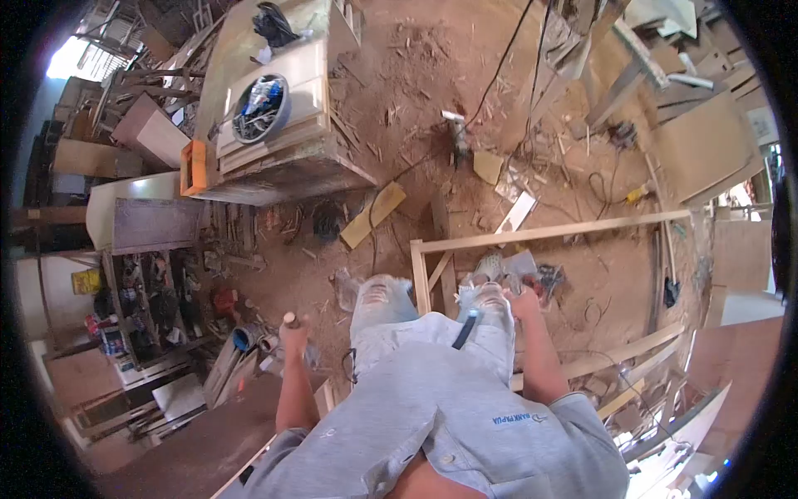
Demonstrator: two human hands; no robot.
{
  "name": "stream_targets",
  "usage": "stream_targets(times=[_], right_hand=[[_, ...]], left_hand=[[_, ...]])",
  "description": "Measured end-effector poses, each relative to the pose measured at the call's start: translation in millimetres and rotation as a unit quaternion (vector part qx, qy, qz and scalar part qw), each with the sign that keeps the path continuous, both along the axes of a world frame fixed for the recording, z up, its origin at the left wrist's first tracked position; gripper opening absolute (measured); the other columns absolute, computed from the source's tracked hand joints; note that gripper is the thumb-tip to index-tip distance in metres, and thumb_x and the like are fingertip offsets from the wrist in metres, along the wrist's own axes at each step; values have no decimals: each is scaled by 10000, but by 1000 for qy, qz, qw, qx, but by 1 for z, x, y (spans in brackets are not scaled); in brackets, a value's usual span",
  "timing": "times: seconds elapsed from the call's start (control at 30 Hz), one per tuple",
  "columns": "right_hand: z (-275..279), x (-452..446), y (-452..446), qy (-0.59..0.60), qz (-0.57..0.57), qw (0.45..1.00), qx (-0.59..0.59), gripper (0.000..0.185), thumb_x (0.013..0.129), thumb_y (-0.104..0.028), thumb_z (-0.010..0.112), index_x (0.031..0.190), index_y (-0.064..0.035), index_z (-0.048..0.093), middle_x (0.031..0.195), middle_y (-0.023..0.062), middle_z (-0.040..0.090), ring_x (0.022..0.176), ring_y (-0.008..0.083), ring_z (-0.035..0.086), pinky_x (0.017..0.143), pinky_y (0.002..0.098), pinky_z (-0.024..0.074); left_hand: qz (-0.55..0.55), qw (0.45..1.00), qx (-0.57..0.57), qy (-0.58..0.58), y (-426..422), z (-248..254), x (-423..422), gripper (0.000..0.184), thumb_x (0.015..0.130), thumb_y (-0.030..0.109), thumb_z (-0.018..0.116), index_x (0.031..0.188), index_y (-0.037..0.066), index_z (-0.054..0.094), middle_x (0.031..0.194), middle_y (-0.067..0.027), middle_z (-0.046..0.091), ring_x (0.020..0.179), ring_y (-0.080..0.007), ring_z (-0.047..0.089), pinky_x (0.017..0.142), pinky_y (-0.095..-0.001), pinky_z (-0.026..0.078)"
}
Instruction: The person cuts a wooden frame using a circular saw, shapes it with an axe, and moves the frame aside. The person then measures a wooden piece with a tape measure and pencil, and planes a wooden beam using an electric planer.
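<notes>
In the head view, looks down past a grey shirt (391,399) to pale trousers (486,328) with both knees bent. Grips a round-ended handle (289,318) in the left hand (295,333), with fingers closed around it and the end showing above the fist, out to the left of the left knee. Holds the right hand (524,306) beside the right knee with fingers bent; cannot tell whether it is closed on anything, or how far open it is. Shows a dark strip (465,330) on the lap, apart from both hands.

Has a wooden frame (549,233) just ahead, with one corner between the knees and a long bar running off to the right across the floor (399,100). Shows a yellowish board (372,216) on the floor ahead of the left knee, and a white strip (517,213) just beyond the long bar. Has a cable (499,75) running down from the top and wood scraps scattered about.

Farther off at upper left, shows a wooden cabinet (266,179) with a round bowl (260,108) of mixed small things on top, near a black bundle (274,27), and an orange block (194,168) against its left side.
</notes>
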State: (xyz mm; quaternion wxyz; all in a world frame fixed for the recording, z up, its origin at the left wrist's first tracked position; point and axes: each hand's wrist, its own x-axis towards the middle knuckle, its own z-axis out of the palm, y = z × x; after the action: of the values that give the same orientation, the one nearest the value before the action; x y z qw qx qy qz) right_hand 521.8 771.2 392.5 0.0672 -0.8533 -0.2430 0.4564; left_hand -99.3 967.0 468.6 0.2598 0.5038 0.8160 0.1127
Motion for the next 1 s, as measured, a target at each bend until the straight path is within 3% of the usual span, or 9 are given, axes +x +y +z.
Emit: stream_targets(times=[0.1,0.13,0.23,0.37,0.47,0.57,0.73,0.83,1.0], right_hand=[[-54,8,-10,-104,0,995,9,662,877,-506,796,1253,30,694,1045,287,757,1042,413,742,927,482,576],[-78,13,-17,19,-111,994,11,567,872,-498,807,1107,10,717,890,236,752,890,377,754,843,477,584],[-79,8,-1,-23,-106,994,6,517,877,-499,804,980,-3,698,797,187,722,781,336,739,780,476,574],[-79,-19,46,-77,-117,990,-25,512,908,-498,774,995,0,695,853,222,720,869,370,734,828,484,549],[-124,-46,74,-63,-184,979,-54,508,931,-502,747,1036,-7,705,955,261,720,930,442,710,859,493,539],[-162,-67,117,-83,-97,989,-72,559,937,-533,716,1154,-19,688,1047,312,723,1063,494,687,925,546,521],[-242,-77,215,-2,-13,996,-87,551,941,-545,718,1187,-53,680,1019,318,720,1034,536,671,873,572,529],[-311,-73,256,16,59,993,-97,541,940,-543,727,1163,-54,664,995,321,715,1008,543,669,835,590,530],[-393,-62,321,-15,116,992,40,612,935,-531,741,1225,-3,630,1011,320,703,988,556,656,840,605,528]], left_hand=[[-59,988,-4,-140,64,3,71,330,876,201,885,798,81,588,728,41,567,672,-68,534,599,-304,471],[-50,978,-46,-198,90,14,106,341,878,207,889,789,86,582,733,51,556,701,-59,531,623,-301,469],[-169,957,-39,-232,159,-23,175,322,894,181,871,788,91,580,744,64,558,707,-51,518,628,-274,457],[-147,920,-116,-343,235,-160,238,281,908,154,853,792,105,602,755,56,605,681,-58,538,625,-264,454],[-59,903,-209,-371,267,-254,276,264,895,202,871,809,118,636,713,34,624,657,-83,574,613,-267,454],[-29,896,-271,-351,278,-387,276,318,884,300,875,794,145,613,659,27,567,602,-104,530,598,-291,427],[106,803,-297,-506,287,-525,307,374,871,269,865,735,177,529,612,28,522,545,-116,486,600,-326,421],[105,792,-341,-495,288,-583,322,399,931,314,797,749,170,473,613,28,464,560,-136,454,646,-338,425],[44,786,-370,-494,271,-656,334,354,938,334,775,790,165,500,604,35,450,557,-131,433,655,-343,421]])
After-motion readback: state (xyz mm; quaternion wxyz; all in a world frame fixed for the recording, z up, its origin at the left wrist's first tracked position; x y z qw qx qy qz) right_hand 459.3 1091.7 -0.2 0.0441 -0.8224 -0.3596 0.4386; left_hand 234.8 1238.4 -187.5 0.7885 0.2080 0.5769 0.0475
